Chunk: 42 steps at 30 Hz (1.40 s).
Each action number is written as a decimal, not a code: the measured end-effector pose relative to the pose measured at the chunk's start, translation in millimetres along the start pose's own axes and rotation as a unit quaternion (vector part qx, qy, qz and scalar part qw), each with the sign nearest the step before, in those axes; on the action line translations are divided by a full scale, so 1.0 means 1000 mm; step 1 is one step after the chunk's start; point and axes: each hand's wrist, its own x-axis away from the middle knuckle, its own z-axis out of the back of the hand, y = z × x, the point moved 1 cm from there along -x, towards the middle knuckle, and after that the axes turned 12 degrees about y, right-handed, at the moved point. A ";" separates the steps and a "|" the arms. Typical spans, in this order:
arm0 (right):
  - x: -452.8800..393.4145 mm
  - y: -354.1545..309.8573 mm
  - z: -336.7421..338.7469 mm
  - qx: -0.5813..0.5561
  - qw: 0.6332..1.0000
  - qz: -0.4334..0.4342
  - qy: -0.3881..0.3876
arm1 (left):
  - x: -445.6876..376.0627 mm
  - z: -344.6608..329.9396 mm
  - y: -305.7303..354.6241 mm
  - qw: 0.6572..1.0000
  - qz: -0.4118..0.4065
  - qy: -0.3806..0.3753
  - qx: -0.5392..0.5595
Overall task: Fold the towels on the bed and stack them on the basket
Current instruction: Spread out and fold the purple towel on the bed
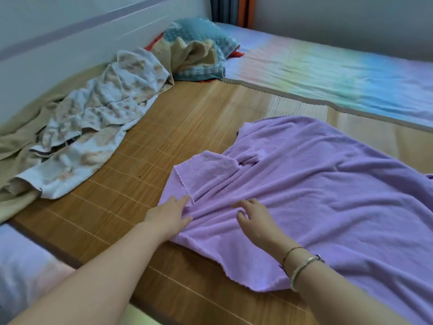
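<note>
A bed (pixel 351 73) is covered by a pastel sheet (pixel 328 66), over which a bamboo mat (pixel 164 137) is spread. On the mat, a purple towel (pixel 316 195) is laid toward the right edge, and crumpled patterned cloths (pixel 93 127) along the left edge; a pillow (pixel 201 48) is set at the far-left corner.

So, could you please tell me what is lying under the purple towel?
The purple towel lies on the bamboo mat, which shows around its edges. Both hands rest on top of it. Anything else beneath it is covered.
</note>
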 end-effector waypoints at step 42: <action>-0.110 -0.117 -0.125 0.039 0.994 -0.040 0.097 | -0.180 0.035 -0.135 0.924 -0.373 0.049 0.064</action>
